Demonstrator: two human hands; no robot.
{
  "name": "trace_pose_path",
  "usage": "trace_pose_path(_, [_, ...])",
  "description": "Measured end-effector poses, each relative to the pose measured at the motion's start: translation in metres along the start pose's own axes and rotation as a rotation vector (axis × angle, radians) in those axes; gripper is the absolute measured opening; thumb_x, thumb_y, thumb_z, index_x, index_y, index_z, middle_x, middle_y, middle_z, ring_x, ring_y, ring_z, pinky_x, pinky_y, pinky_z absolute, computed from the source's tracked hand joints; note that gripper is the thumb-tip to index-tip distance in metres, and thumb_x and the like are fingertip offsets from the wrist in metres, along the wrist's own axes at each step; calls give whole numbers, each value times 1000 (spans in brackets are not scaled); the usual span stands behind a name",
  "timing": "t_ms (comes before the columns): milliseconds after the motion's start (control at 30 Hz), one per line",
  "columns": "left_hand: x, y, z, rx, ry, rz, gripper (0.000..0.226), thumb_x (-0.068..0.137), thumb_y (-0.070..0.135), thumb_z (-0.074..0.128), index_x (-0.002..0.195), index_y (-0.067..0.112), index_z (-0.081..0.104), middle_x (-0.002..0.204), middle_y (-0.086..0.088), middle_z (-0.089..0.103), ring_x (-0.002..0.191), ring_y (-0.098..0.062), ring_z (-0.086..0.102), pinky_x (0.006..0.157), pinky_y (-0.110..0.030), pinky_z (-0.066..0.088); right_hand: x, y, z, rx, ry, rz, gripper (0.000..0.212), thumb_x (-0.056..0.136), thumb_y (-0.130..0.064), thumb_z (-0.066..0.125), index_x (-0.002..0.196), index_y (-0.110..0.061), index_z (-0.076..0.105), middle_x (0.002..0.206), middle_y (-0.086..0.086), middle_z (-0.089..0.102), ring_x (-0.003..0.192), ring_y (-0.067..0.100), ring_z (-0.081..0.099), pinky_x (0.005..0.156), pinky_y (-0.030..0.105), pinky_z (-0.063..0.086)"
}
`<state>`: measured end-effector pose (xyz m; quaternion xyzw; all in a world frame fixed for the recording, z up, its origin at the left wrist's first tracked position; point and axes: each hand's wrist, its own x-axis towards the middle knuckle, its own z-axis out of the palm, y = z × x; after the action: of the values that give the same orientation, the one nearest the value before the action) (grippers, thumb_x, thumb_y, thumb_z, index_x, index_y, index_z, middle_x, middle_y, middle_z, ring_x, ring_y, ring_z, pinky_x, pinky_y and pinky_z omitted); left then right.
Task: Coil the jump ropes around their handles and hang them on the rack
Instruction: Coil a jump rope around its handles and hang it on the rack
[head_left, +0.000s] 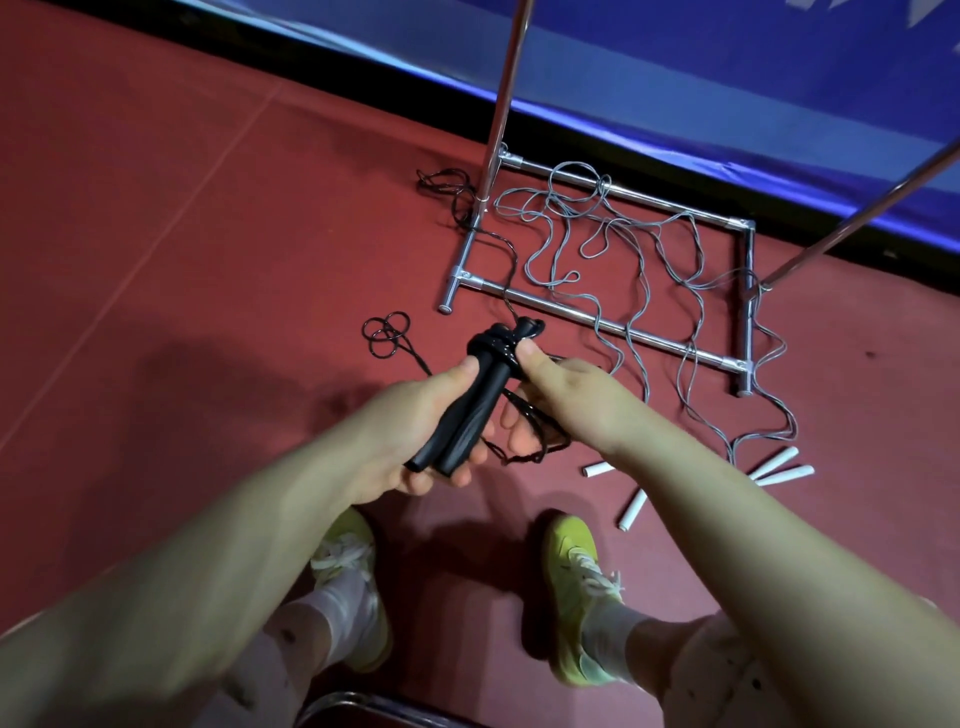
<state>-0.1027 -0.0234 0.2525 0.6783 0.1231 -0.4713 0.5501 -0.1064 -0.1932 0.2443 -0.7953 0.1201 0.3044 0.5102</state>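
A person standing on a red floor (182, 234) holds the two black handles (467, 410) of a jump rope side by side in the left hand (410, 436), fingers curled under them and thumb pressed on top. The right hand (566, 405) pinches the black rope (511, 265) at the handles' upper end, thumb tip against the first few turns of coil (498, 340), with loose loops draped across its lower fingers.

The wrap looks barely begun, and the risks follow from that. The free length trails away over the front bar of the metal rack (623, 327) and around its left upright, so a pull could snag there or drag the frame. If the thumb lifts, the turns may spring loose. Slack bunched under the right palm could knot.

Grey ropes (623, 249) lie tangled across the rack's base, their white handles (779, 467) scattered by the front right corner, near the yellow shoes (576, 587).
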Motion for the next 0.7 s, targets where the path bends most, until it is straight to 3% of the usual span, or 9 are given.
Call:
trace_pose_path(67, [2, -2, -1, 46, 51, 15, 60, 92, 61, 33, 80, 12, 65, 57, 0, 62, 42, -14, 53, 41, -17, 21, -1, 4, 3, -56, 48, -24, 70, 98, -55, 26, 66, -7, 66, 51, 5, 64, 49, 14, 58, 62, 28, 47])
trace_pose_path(200, [3, 1, -4, 140, 138, 52, 60, 92, 61, 34, 82, 12, 67, 57, 2, 64, 43, -14, 54, 44, -18, 25, -2, 3, 10, -34, 168, -21, 67, 98, -53, 30, 68, -2, 62, 41, 3, 49, 36, 14, 44, 44, 21, 35])
trace_pose_path(333, [11, -4, -12, 300, 251, 173, 61, 82, 68, 45, 81, 10, 66, 66, -6, 67, 51, -18, 55, 51, -27, 40, -4, 0, 13, 255, 38, 80, 67, 97, -56, 30, 86, 2, 62, 54, 3, 46, 36, 14, 31, 37, 20, 28])
trace_pose_path(433, [12, -6, -18, 390, 331, 239, 66, 59, 74, 48, 82, 14, 64, 68, -2, 63, 60, -20, 56, 71, -39, 48, -6, -4, 14, 413, -109, 198, 66, 93, -65, 25, 92, -8, 58, 58, 0, 42, 39, 11, 34, 37, 18, 32])
trace_pose_path(533, [12, -6, -17, 511, 417, 269, 59, 54, 72, 51, 81, 20, 59, 64, 4, 55, 65, -21, 54, 65, -37, 43, -7, -6, 14, 407, -131, 216, 70, 88, -72, 23, 85, -11, 57, 54, -3, 35, 40, 10, 30, 41, 20, 40])
trace_pose_path(700, [8, -7, -9, 636, 533, 386, 39, 68, 55, 70, 85, 24, 54, 71, 6, 56, 70, -19, 56, 62, -34, 40, -11, -8, 17, 406, 7, 169, 59, 83, -70, 43, 71, -14, 55, 50, -5, 26, 42, 12, 22, 48, 24, 30])
